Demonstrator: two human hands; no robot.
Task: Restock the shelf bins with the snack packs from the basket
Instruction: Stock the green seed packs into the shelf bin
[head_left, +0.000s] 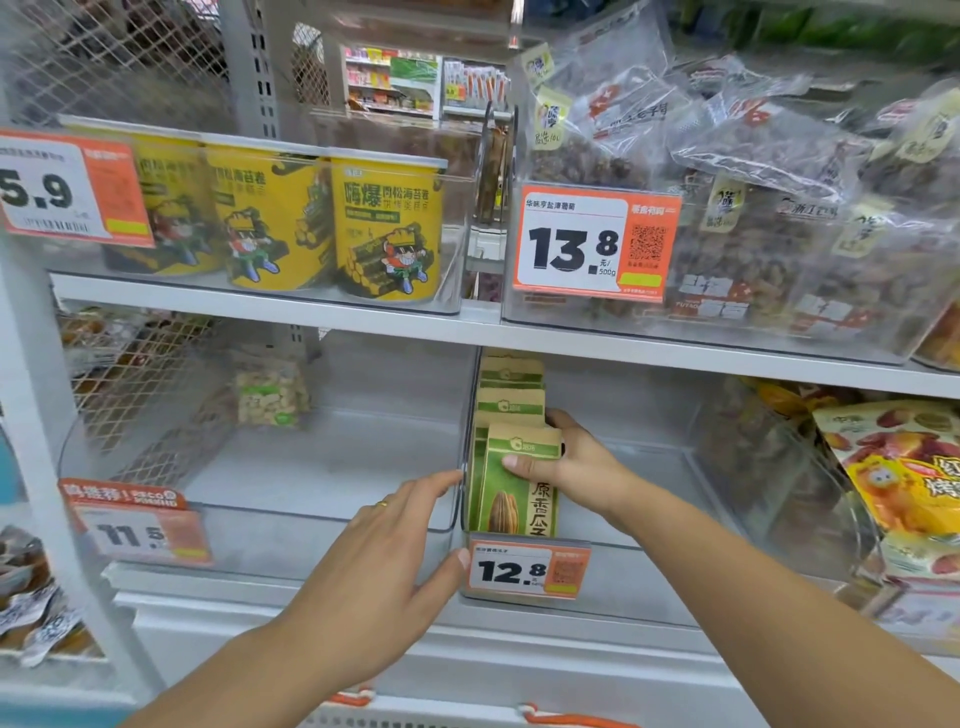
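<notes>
Your right hand (563, 462): pinches the front seed pack (519, 480) in the clear bin (649, 587).
Your left hand (384, 561): fingers spread wide, touching the bin's edge.

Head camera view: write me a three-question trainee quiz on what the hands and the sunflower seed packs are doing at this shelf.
1. True or false: the right hand grips the front sunflower seed pack in the clear bin.
2. Multiple choice: the left hand rests on
A. the yellow canisters
B. the front corner where the two lower bins meet
C. the 13.8 price tag
3. Fill in: the tag on the seed packs' bin reads ____.

Key:
1. True; its thumb lies on the pack's face and its fingers reach behind it.
2. B; fingers on the bin edge, thumb by the 12.8 price tag.
3. 12.8
</notes>
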